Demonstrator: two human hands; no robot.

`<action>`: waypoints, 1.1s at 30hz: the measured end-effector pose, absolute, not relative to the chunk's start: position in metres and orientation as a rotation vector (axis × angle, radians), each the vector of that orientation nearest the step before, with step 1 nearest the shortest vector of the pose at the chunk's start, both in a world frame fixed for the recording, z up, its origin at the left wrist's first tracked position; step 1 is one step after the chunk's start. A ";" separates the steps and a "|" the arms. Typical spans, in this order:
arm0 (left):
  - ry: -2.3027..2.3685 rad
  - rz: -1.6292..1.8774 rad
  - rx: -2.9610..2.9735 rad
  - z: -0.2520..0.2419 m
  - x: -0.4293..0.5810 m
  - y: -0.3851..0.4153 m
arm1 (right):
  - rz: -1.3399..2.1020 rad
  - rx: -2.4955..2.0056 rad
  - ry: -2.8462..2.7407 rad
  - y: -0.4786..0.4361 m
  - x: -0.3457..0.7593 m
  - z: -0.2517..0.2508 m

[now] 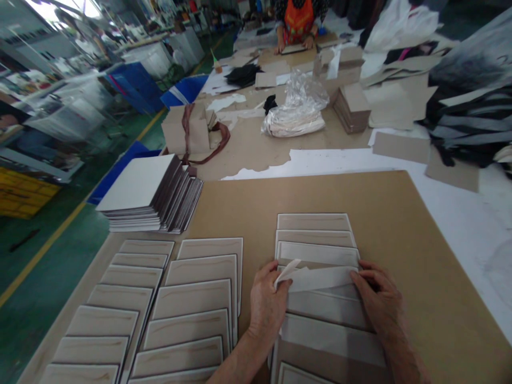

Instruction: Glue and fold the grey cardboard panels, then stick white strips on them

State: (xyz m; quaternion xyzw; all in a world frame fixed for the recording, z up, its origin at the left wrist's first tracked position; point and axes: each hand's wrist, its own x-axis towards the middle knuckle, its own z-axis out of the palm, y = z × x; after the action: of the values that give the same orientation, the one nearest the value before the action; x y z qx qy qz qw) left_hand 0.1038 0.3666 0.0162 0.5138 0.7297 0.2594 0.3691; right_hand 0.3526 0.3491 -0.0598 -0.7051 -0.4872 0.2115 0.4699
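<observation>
My left hand (267, 301) pinches the left end of a whitish strip (326, 278), with a narrow loose tail curling up past the thumb. The strip lies across a column of overlapping flat panels. At its right end, the thumb and forefinger of my right hand (380, 298) close on the edge. Beneath the strip, the panels (312, 234) step toward me, pale with dark edges; some carry a white band across them. Whether the strip is stuck down under my fingers cannot be made out.
Two more columns of overlapping panels (192, 298) lie to the left on the brown board (400, 229). Behind them stands a stack of white-topped panels (138, 181). Farther back are a clear plastic bag (298, 106), cardboard stacks (352, 106) and a person in a red apron (299, 24).
</observation>
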 end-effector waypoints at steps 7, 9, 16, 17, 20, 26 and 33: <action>1.859 0.677 1.337 0.013 0.103 0.363 | 0.508 -1.711 -1.177 0.349 0.352 -0.059; 1.859 0.676 1.333 0.011 0.102 0.360 | 0.511 -1.729 -1.185 0.349 0.351 -0.060; 1.864 0.689 1.332 0.003 0.099 0.358 | 0.650 -1.690 -1.254 0.364 0.358 -0.052; 1.865 0.688 1.332 0.003 0.099 0.359 | 0.673 -1.689 -1.280 0.367 0.360 -0.051; 1.870 0.679 1.335 0.002 0.098 0.360 | 0.699 -1.698 -1.325 0.376 0.364 -0.050; 1.887 0.649 1.343 0.005 0.098 0.356 | 0.676 -1.717 -1.343 0.376 0.364 -0.055; 1.875 0.627 1.337 0.008 0.098 0.346 | 0.638 -1.717 -1.317 0.373 0.359 -0.052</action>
State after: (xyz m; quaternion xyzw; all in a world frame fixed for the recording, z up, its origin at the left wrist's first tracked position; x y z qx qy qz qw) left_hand 0.0982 0.3463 0.0084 0.5206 0.7304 0.2441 0.3687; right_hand 0.3593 0.3735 -0.0521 -0.6877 -0.5275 0.2555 0.4284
